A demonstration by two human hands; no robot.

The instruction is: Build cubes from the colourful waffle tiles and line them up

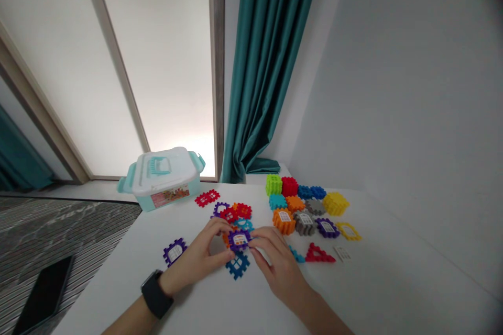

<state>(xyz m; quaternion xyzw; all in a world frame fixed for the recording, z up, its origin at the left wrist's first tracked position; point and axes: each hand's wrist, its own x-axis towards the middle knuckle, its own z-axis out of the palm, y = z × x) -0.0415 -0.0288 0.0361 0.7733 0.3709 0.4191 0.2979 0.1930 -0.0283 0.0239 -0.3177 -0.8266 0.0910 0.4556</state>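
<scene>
Between my two hands is a purple notched building tile (pixel 239 240) with a white window insert. My left hand (pixel 206 251), below a black watch, pinches its left side with thumb and fingers. The fingertips of my right hand (pixel 275 261) close on its right edge. Just under it lies a blue window tile (pixel 238 266) on the table. Behind it are a light blue tile (pixel 244 223), red tiles (pixel 236 212) and another purple frame (pixel 220 209), partly overlapping. A separate purple tile (pixel 175 252) lies beside my left wrist.
Sorted tile stacks stand at the right, among them orange (pixel 283 221), grey (pixel 305 223) and yellow (pixel 335 203). Nearer lie a red triangle (pixel 319 254) and a white window piece (pixel 342 254). A lidded storage box (pixel 168 172) stands back left on the white table (pixel 129 267).
</scene>
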